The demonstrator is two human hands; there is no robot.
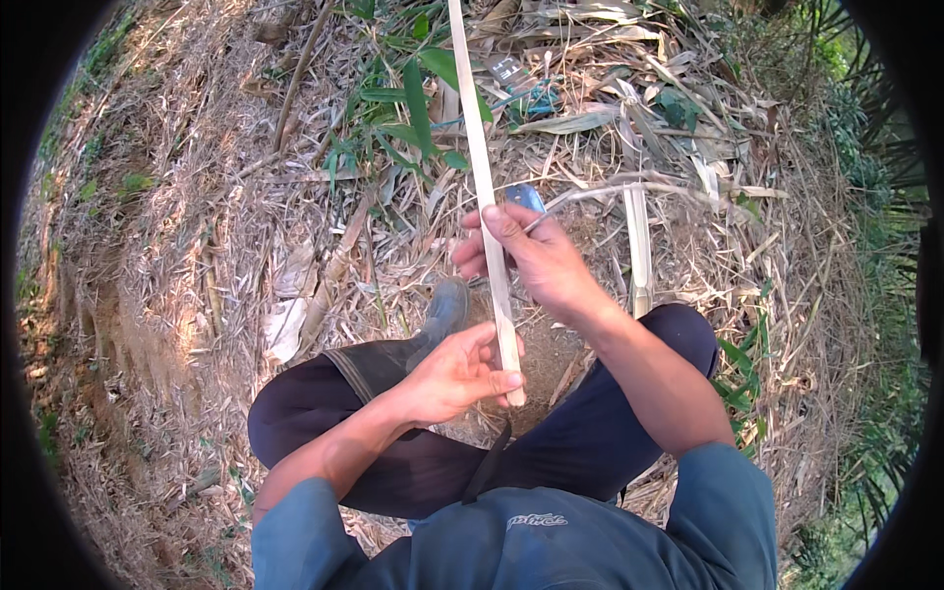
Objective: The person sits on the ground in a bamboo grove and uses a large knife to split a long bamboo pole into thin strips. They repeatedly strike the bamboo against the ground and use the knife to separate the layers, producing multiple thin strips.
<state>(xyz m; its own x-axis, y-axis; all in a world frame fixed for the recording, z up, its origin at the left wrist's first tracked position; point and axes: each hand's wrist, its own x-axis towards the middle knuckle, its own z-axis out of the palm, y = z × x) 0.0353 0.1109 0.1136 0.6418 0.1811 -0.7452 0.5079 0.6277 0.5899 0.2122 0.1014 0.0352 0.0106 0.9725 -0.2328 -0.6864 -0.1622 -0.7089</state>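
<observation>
A long, pale bamboo strip (479,147) runs from the top of the view down toward my lap, tilted slightly. My left hand (457,379) pinches its near end, thumb on top. Farther up, my right hand (526,251) grips the strip between thumb and fingers. A bluish metal blade (524,198) shows just beyond the right hand; whether the hand holds it or it lies on the ground I cannot tell. Part of it is hidden behind the hand.
Dry leaves and stalks (324,236) cover the ground. Another pale split strip (638,241) stands near my right knee, with a thin curved twig (649,187) beyond it. Green leaves (417,108) lie ahead. My boot (447,310) and folded legs frame the work.
</observation>
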